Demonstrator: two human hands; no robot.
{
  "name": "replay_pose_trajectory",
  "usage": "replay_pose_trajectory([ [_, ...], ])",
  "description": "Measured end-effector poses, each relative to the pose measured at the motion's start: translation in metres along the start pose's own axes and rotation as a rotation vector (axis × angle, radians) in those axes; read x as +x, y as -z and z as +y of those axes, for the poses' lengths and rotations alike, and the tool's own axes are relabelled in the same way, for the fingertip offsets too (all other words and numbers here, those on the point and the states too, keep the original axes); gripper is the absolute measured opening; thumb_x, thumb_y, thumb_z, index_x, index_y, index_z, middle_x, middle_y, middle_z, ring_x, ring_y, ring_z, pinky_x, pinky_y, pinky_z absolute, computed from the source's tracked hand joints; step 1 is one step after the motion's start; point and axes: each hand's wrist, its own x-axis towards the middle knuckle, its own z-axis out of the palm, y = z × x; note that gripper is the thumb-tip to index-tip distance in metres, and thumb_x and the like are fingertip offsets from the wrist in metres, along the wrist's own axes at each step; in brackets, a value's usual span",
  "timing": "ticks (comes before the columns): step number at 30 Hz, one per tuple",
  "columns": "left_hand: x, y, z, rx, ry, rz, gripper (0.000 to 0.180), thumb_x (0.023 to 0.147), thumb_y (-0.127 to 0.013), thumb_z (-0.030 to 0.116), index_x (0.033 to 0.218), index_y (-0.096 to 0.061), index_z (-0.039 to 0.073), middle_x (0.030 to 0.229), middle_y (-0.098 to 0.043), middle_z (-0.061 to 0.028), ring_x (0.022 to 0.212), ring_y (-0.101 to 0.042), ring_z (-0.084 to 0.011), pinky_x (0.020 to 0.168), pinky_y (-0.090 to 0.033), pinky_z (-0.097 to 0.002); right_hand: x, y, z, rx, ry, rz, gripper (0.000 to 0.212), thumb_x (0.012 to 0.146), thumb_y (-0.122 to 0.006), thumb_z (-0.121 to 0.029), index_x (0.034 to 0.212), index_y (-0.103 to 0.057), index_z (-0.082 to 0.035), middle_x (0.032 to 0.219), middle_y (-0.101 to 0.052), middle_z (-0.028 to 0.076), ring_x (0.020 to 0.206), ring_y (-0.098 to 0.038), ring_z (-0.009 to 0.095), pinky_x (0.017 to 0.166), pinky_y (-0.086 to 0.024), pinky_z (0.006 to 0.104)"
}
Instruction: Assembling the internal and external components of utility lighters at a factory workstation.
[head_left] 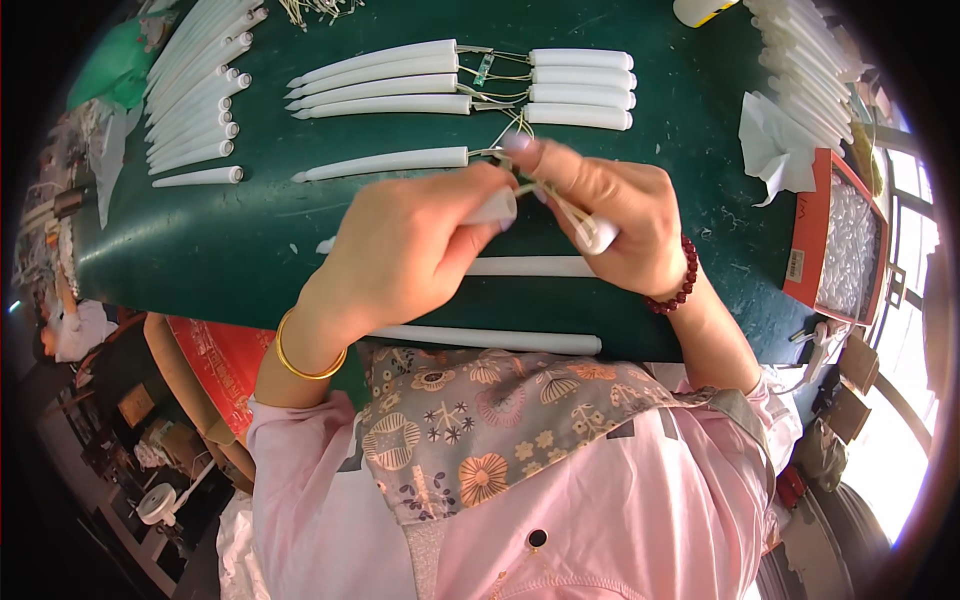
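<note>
My left hand [400, 240] is closed around a white candle-shaped tube [492, 209]; its open end shows by my fingertips. A short white tube [598, 237] lies in the palm of my right hand [630, 205], whose fingers are curled. Thin pale wires [567, 207] run between the two parts, and both sets of fingertips meet near them. Exactly what the fingertips pinch is hidden. Just beyond my hands lies a white taper candle [385, 164] with wires at its right end. Under and nearer than them are a long white tube [535, 266] and another white tube [500, 338].
Farther back, several taper candles [380, 85] are wired to short white tubes [580, 75], with a small green circuit board [484, 69] between. More tubes [195, 110] line the green table's left side; a pile [800, 70] and an orange box [812, 230] stand right.
</note>
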Motion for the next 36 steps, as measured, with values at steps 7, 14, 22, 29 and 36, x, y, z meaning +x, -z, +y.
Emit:
replay_pose_trajectory([
  [7,0.003,0.006,0.003,-0.034,0.033,-0.172,0.032,0.090,-0.071,0.006,0.122,-0.072,0.005,0.078,-0.064,-0.0176,0.061,-0.060,-0.0315,0.059,-0.047,-0.0367,-0.004,0.009,0.005,-0.081,0.058,-0.094,0.042,0.076,-0.074,0.006,0.116,-0.077,-0.007,0.074,-0.065,0.006,0.060,-0.063,0.023,0.056,-0.050,0.0322],
  [14,0.000,0.011,-0.008,-0.017,0.043,0.054,0.045,0.083,-0.087,0.038,0.110,-0.071,0.005,0.079,-0.066,-0.0044,0.059,-0.056,-0.0242,0.058,-0.046,-0.0353,-0.008,0.009,0.008,0.212,-0.206,-0.121,0.013,0.088,-0.076,-0.001,0.100,-0.073,-0.002,0.087,-0.067,0.005,0.069,-0.061,0.017,0.066,-0.050,0.0295],
  [22,-0.003,-0.003,-0.012,0.394,-0.247,0.206,0.055,0.071,-0.089,0.054,0.097,-0.069,0.010,0.087,-0.059,-0.0030,0.077,-0.058,-0.0254,0.069,-0.045,-0.0385,-0.005,0.008,-0.017,0.578,-0.801,-0.265,0.011,0.095,-0.074,-0.007,0.089,-0.066,-0.001,0.087,-0.064,0.000,0.072,-0.053,0.005,0.061,-0.041,0.0234],
  [29,0.001,-0.014,-0.012,0.426,-0.231,0.258,0.056,0.069,-0.090,0.055,0.085,-0.061,0.010,0.083,-0.056,-0.0036,0.073,-0.056,-0.0244,0.067,-0.042,-0.0376,-0.007,0.005,-0.019,0.633,-0.751,-0.219,0.011,0.091,-0.077,-0.004,0.089,-0.066,0.000,0.088,-0.065,0.001,0.073,-0.055,0.005,0.063,-0.043,0.0234],
  [36,0.006,-0.023,-0.010,0.353,-0.193,0.264,0.060,0.066,-0.091,0.057,0.078,-0.055,0.011,0.076,-0.050,-0.0034,0.071,-0.055,-0.0240,0.064,-0.041,-0.0371,-0.010,0.004,-0.019,0.556,-0.701,-0.273,0.011,0.090,-0.078,-0.004,0.086,-0.068,0.002,0.088,-0.066,0.003,0.072,-0.057,0.007,0.063,-0.044,0.0237],
])
